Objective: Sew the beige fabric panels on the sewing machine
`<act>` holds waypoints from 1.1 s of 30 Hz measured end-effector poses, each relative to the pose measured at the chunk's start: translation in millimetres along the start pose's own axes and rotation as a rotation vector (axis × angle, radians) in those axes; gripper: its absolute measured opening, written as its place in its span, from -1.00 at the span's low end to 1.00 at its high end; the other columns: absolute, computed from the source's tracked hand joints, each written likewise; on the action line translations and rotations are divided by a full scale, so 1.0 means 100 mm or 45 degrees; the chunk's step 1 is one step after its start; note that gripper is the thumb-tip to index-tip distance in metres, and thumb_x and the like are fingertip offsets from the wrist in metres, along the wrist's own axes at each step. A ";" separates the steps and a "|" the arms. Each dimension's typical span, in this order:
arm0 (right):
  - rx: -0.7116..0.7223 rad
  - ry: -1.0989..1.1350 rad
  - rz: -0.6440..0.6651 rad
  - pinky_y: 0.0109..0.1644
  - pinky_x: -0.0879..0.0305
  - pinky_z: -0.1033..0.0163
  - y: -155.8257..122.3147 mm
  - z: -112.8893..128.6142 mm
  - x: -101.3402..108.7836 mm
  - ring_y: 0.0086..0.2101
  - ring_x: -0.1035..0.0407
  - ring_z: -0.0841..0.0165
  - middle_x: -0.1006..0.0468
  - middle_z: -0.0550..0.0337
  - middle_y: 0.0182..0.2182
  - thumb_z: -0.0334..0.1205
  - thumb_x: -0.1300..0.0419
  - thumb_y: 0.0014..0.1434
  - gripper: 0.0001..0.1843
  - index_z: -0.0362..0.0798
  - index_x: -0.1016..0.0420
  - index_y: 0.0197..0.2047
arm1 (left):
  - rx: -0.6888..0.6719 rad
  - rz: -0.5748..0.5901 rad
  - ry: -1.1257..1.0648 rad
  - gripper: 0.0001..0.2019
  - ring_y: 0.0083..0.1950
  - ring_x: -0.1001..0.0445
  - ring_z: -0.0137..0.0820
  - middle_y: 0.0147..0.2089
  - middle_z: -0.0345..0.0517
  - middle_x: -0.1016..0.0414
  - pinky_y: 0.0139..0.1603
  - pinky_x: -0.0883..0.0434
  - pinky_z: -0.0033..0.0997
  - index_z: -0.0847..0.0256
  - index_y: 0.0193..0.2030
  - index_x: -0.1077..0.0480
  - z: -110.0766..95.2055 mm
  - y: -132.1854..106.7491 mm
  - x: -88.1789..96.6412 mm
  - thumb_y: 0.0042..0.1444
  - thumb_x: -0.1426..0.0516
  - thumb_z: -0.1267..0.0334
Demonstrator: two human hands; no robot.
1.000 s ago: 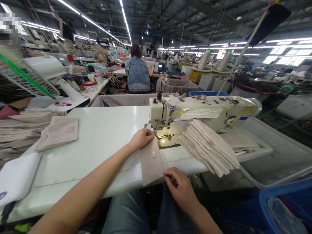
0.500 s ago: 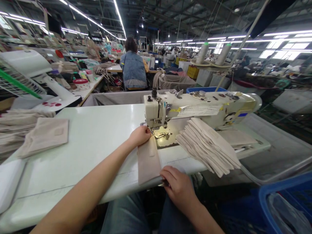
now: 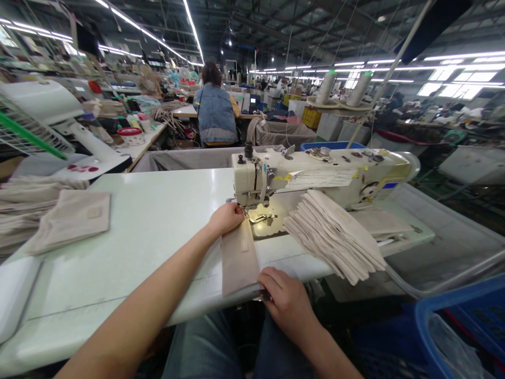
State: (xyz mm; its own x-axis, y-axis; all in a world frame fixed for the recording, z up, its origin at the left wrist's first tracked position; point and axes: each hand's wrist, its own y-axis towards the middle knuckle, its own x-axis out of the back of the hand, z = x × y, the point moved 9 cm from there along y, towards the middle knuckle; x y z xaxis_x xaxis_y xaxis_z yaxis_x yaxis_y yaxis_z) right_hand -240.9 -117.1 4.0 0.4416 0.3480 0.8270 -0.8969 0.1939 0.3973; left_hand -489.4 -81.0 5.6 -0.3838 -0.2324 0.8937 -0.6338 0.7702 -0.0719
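Compared with the frame taken one second earlier, the right hand (image 3: pixel 286 297) had drawn in its fingers at the lower right corner of the cloth (image 3: pixel 238 266); the left hand (image 3: pixel 226 218) had kept its place at the upper end. The camera view had also shifted slightly.

The cloth, beige with a small patch (image 3: pixel 245 245) on its right side, lay flat on the table (image 3: pixel 158 210), reaching from beside the needle area of the sewing machine (image 3: pixel 300 160) to the table's front edge. The left hand's fingertips were together, clamped on its top end. The right hand's fingers were curled and touching its corner; whether they gripped it could not be told, the thumb being hidden.

A fanned stack of beige pieces (image 3: pixel 335 237) lay to the right, before the machine. A folded piece (image 3: pixel 74 221) lay at the left, beside a pile (image 3: pixel 19 210). A person in a denim vest (image 3: pixel 216 116) sat beyond, back turned.
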 end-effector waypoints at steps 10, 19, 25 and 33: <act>0.011 -0.083 0.059 -0.22 -0.28 0.23 0.03 0.01 0.00 -0.22 -0.41 0.25 -0.55 0.13 -0.15 -0.56 -0.24 0.06 -0.67 -0.02 -0.40 -0.14 | 0.031 0.021 0.044 -0.89 -0.40 -0.43 -0.30 -0.43 -0.11 -0.50 -0.45 -0.19 -0.39 0.18 -0.46 -0.42 0.02 0.04 0.02 0.01 -0.14 0.23; -0.074 -0.126 0.173 -0.20 -0.32 0.24 0.09 -0.02 0.01 -0.18 -0.42 0.26 -0.56 0.14 -0.14 -0.52 -0.23 0.10 -0.73 -0.02 -0.45 -0.17 | -0.026 -0.067 0.149 -0.87 -0.26 -0.52 -0.24 -0.28 -0.03 -0.56 -0.29 -0.38 -0.37 0.20 -0.32 -0.49 -0.06 -0.01 0.11 0.12 -0.12 0.25; -0.052 -0.038 0.163 -0.03 -0.41 0.17 0.06 -0.01 0.04 -0.04 -0.45 0.21 -0.53 0.08 0.13 -0.53 -0.13 0.06 -0.56 -0.05 -0.50 0.00 | -0.492 -0.371 0.289 -0.78 0.07 -0.45 -0.08 0.06 0.19 -0.48 0.10 -0.42 -0.06 0.29 -0.05 -0.47 -0.42 -0.79 0.20 0.26 -0.04 0.34; -0.036 -0.006 0.160 0.05 -0.45 0.10 0.03 -0.05 0.03 -0.02 -0.48 0.18 -0.53 0.05 0.15 -0.52 -0.08 0.03 -0.42 -0.07 -0.50 0.13 | -1.149 -0.038 0.116 -0.74 0.03 -0.50 -0.20 -0.02 0.05 -0.56 0.04 -0.52 -0.17 0.22 0.02 -0.44 -0.74 -2.00 -0.16 0.28 -0.01 0.42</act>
State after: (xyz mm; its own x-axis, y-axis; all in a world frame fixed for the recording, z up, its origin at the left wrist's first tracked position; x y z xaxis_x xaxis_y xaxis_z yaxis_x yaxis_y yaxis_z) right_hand -242.3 -110.3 5.8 0.3256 0.3669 0.8714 -0.9442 0.1750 0.2791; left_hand -307.1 -187.6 38.6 -0.2966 -0.2411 0.9241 0.1392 0.9464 0.2916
